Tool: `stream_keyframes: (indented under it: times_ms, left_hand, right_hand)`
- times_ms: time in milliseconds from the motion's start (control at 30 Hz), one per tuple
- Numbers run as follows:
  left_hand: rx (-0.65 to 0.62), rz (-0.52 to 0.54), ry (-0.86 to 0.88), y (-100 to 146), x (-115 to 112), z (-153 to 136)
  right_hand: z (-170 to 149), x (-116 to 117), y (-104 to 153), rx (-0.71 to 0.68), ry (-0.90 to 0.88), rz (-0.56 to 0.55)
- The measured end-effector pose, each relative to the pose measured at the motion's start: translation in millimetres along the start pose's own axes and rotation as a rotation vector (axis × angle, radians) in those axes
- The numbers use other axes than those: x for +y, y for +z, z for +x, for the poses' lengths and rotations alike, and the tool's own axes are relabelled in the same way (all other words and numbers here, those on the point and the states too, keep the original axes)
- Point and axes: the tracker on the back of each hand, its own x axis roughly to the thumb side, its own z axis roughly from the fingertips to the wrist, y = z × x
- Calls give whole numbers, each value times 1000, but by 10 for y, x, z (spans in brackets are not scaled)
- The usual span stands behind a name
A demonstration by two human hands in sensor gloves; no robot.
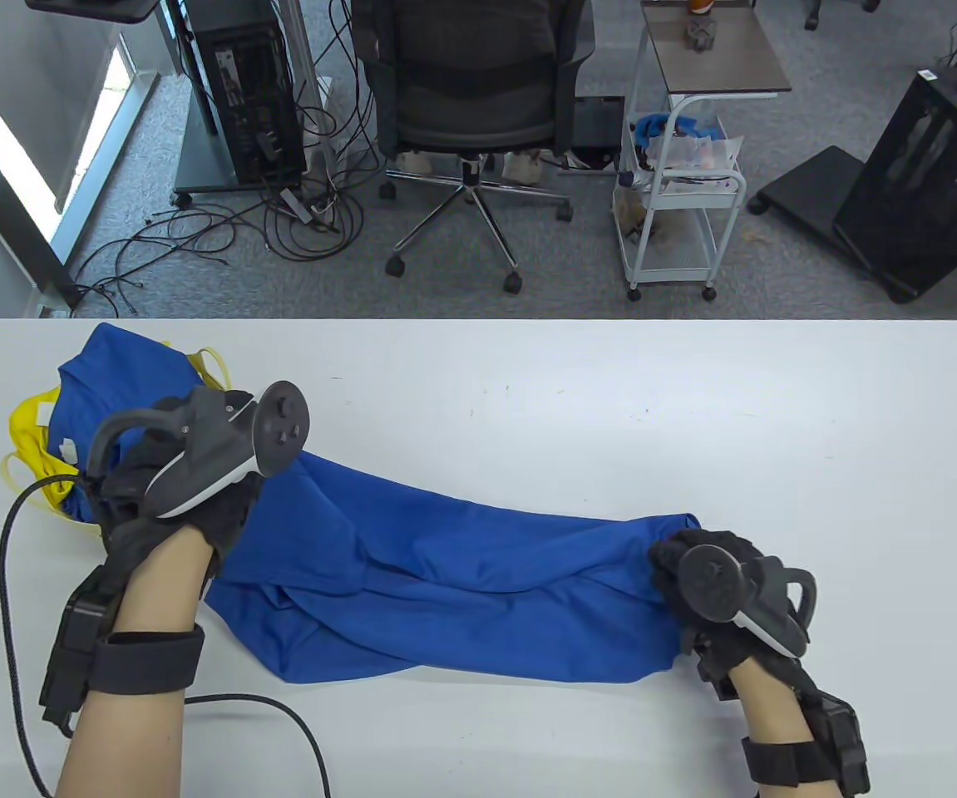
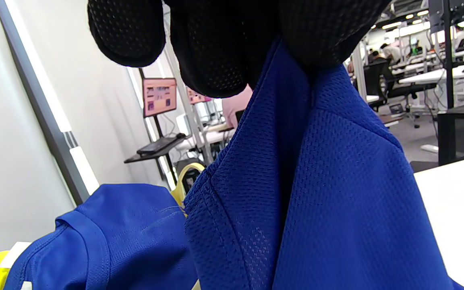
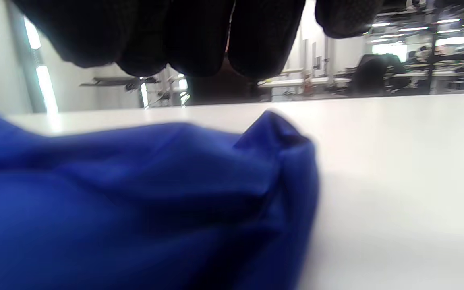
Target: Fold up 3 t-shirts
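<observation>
Blue shirt (image 1: 445, 582) stretched across table (image 1: 611, 399) btwn both hands, prob. to spread it flat for folding. Left hand (image 1: 170, 490) pinching fabric, lifted. Right hand (image 1: 719, 598) at other end; grip can't tell, view blurred. Blue and yellow pile (image 1: 104, 399) waiting far left.

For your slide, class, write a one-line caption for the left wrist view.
Black gloved left hand pinches a blue mesh t-shirt above the white table.

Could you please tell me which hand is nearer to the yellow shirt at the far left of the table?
Left. The left hand holds blue cloth right beside the yellow shirt; the right hand is far across the table, at the blue shirt's other end.
</observation>
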Motion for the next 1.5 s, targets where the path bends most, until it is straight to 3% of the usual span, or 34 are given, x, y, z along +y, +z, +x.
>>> stream_keyframes:
  times_ms: [167,300,400,667,867,1233,1300,1400,1467,1500]
  left_hand:
    - [-7,-5,-6,33,-23,9]
    - [-11,-11,-10,31,-28,18]
    - [-14,-12,-10,20,-32,29]
    - [-17,-21,-14,-8,-70,47]
    - [-17,-19,-8,38,-72,15]
    - [-132,-91,20,57,-279,276]
    - [-166,-96,21,-93,-287,356]
    - [-171,-152,27,-635,-352,520]
    - [-144,-222,-3,-1383,-448,677]
    - [-83,-222,-55,-1656,-406,692]
  right_hand:
    - [169,228,-91,-40,101,97]
    - [158,380,-174,6,208,157]
    - [70,449,-221,48,106,184]
    - [-12,369,-221,111,150,94]
    - [-115,-20,-121,101,26,-34]
    - [-92,-229,-94,41,96,350]
    - [-142,-302,-259,72,87,414]
    - [-255,-378,-854,172,113,513]
    - [-404,-517,-1697,321,175,524]
    - [-462,-700,-2028,396,242,469]
